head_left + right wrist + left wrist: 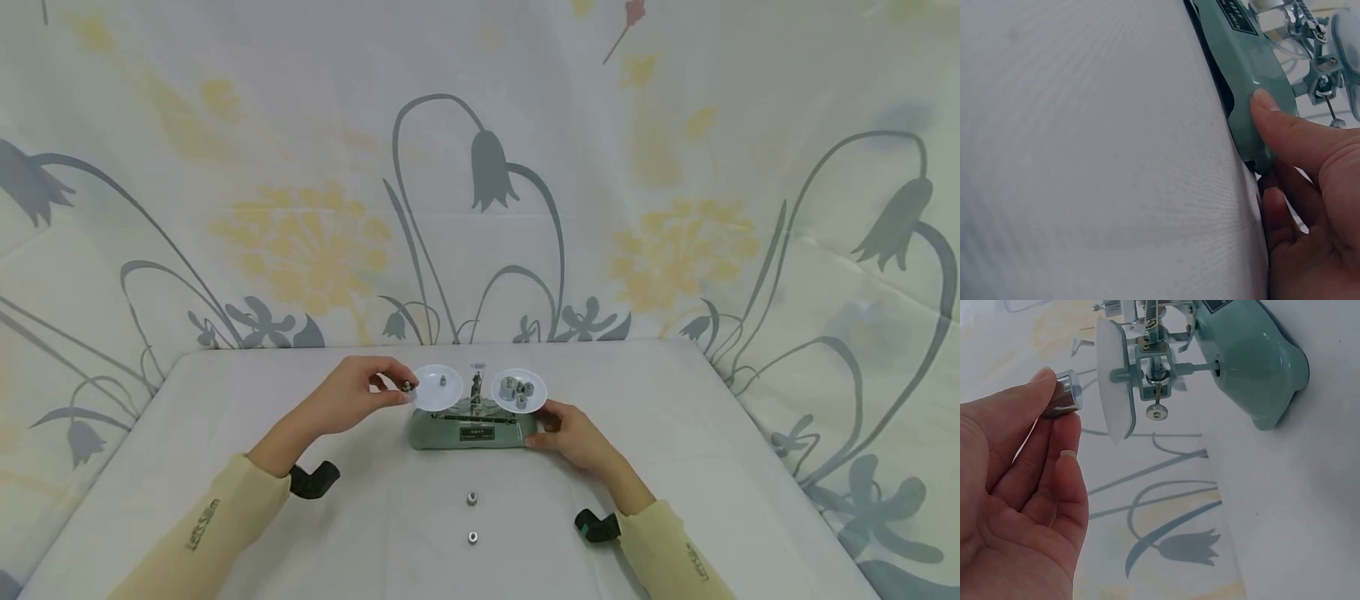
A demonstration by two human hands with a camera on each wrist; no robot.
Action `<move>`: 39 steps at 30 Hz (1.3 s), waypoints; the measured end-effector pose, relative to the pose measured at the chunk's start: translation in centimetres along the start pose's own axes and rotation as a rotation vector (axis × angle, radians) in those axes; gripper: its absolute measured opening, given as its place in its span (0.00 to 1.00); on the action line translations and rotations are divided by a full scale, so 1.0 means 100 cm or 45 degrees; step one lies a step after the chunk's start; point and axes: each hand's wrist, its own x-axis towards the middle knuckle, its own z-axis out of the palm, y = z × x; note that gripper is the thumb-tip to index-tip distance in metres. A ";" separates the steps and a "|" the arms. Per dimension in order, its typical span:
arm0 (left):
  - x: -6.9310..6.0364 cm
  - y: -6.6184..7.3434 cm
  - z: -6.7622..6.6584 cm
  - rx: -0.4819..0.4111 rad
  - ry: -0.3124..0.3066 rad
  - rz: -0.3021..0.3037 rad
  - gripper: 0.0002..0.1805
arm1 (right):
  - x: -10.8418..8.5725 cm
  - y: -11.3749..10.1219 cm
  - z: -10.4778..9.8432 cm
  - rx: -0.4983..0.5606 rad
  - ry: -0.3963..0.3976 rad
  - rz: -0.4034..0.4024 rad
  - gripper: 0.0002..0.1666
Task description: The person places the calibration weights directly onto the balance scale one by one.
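Pinching a short cylindrical weight [1065, 395] with left hand [356, 392], thumb against fingers; can't make out the far end, hidden by the grip. Held at the left rim of left pan [431, 400], slightly above the dish and not touching, per left wrist view. From left hand to pan middle: rightward and a bit down. Held with long axis near upright, flat end facing the dish. Much closer to left hand than to right. Can't judge exact height above the dish. Worth keeping clear of the small weight [443, 381] already standing near the pan's middle, toward the back.

With right hand [573, 435], gripping right end of the green balance base [442, 435], thumb on the front, other fingers curled behind, partly hidden. On right pan [538, 398]: a cluster of weights [508, 389], mixed sizes. On table [375, 533], in front of base: two loose weights [472, 498], apart, one behind the other.
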 end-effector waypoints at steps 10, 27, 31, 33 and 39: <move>0.010 0.002 0.005 0.026 0.000 0.026 0.10 | 0.001 0.000 -0.004 -0.032 -0.004 -0.020 0.37; 0.028 0.008 0.006 0.103 -0.098 0.050 0.09 | 0.000 0.002 -0.002 0.000 -0.002 -0.031 0.38; 0.033 0.008 0.007 0.119 -0.120 0.059 0.09 | 0.000 0.003 -0.003 0.006 -0.002 -0.042 0.38; 0.035 0.008 0.008 0.121 -0.135 0.053 0.09 | 0.000 0.002 -0.002 0.001 -0.005 -0.040 0.38; 0.039 0.006 0.009 0.114 -0.158 0.074 0.08 | 0.001 0.002 -0.001 0.005 -0.006 -0.030 0.38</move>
